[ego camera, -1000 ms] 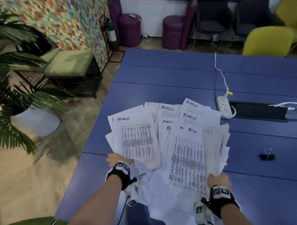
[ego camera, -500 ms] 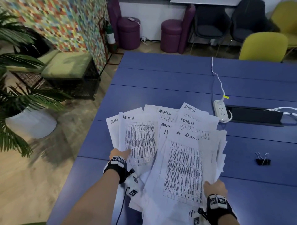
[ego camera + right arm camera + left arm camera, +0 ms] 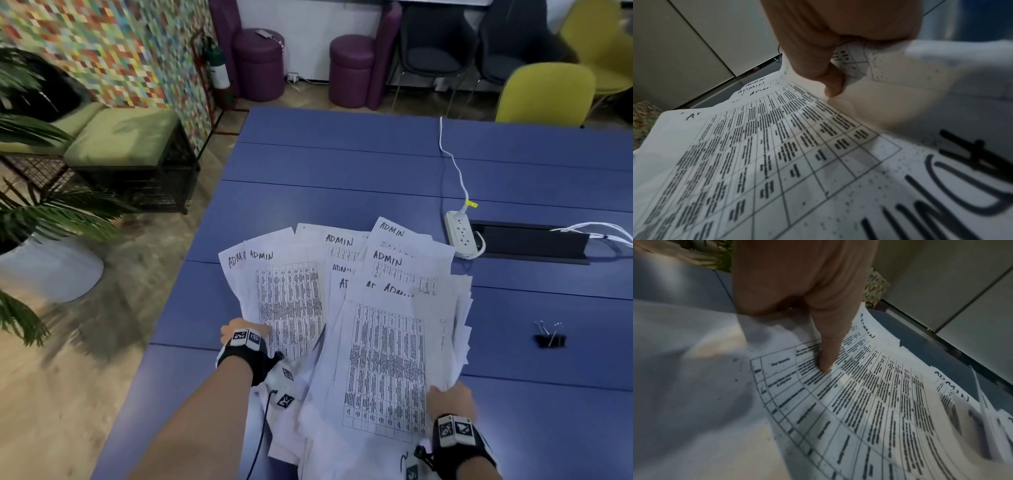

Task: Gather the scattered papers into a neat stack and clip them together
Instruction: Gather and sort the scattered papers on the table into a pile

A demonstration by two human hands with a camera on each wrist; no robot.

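Head view: a fanned heap of white printed papers (image 3: 370,329) marked ADMIN lies on the blue table (image 3: 342,164), a black binder clip (image 3: 549,339) well right. Left wrist view: the left hand (image 3: 807,293) pinches the sheets' left edge. Right wrist view: the right hand (image 3: 830,42) grips their near right corner.

Blue table (image 3: 342,164) fills the near ground, panel seams running across it. Wood-look floor (image 3: 68,394) to the left. A wall of small coloured tiles (image 3: 120,44) stands behind a green cushioned bench (image 3: 120,137) on a dark wire frame. Potted palm (image 3: 30,219) in a white pot at the left edge. Far back, two purple stools (image 3: 258,61), dark chairs (image 3: 438,51), and yellow chairs (image 3: 544,92). Light looks even, probably from overhead.
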